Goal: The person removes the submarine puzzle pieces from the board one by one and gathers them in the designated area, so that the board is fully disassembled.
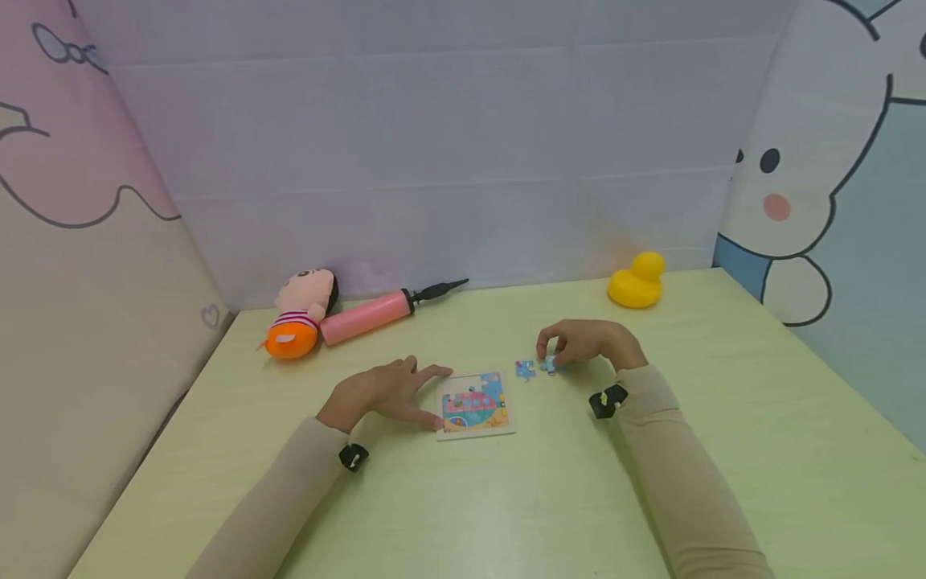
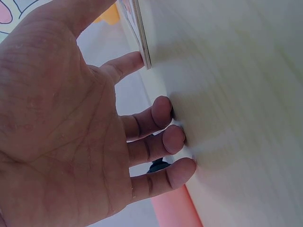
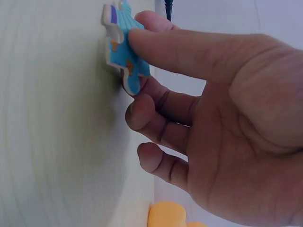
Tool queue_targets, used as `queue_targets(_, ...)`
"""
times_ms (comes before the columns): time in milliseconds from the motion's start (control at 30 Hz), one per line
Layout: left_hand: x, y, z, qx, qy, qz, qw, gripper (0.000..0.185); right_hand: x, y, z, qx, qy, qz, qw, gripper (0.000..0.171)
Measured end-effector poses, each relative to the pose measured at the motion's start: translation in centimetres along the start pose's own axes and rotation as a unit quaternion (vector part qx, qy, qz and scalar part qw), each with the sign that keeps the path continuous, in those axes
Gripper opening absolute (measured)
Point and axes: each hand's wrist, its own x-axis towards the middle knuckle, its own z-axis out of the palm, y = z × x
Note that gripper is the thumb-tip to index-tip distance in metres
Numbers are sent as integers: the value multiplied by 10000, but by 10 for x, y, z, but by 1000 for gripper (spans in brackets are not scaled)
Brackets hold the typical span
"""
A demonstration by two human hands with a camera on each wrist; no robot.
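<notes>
Where the broad, pale yellow-green tabletop spreads: all that I handle lies on it or just over it.
Left hand: fingers loosely extended, gripping nothing; thumb and index fingertip touch the left side of a square, thin, pale-rimmed puzzle board with a colourful printed picture.
Right hand: thumb and index fingertip pinch a small blue, pale-edged jigsaw piece, to the right of the board.
Board: flat, likely stiff and light enough to skid, so I'd steady it by the rim.
Loose piece: a flat, blue-printed jigsaw piece lies between board and right hand; its outer edges look the best hold.
Pinched piece: tilted, my thumb on its printed face; whether it touches the tabletop, I can't tell. I judge it light and rigid, perhaps slick on the print. I'd hold its broad body, sparing the narrow tabs, which could be its weak spots.
</notes>
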Motion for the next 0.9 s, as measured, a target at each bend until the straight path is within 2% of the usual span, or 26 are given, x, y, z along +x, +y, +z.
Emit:
queue_targets(333,0,1,-1,-1,-21,-30,10000,89,1,2,1,127,40,126,9998,17)
queue_targets(567,3,-4,4,233,65,40,9997,89,2,2,3,137,101,257,9995,16)
queue_targets(900,2,-2,1,97,24,25,9999,88,2,1,2,171,34,227,9996,16)
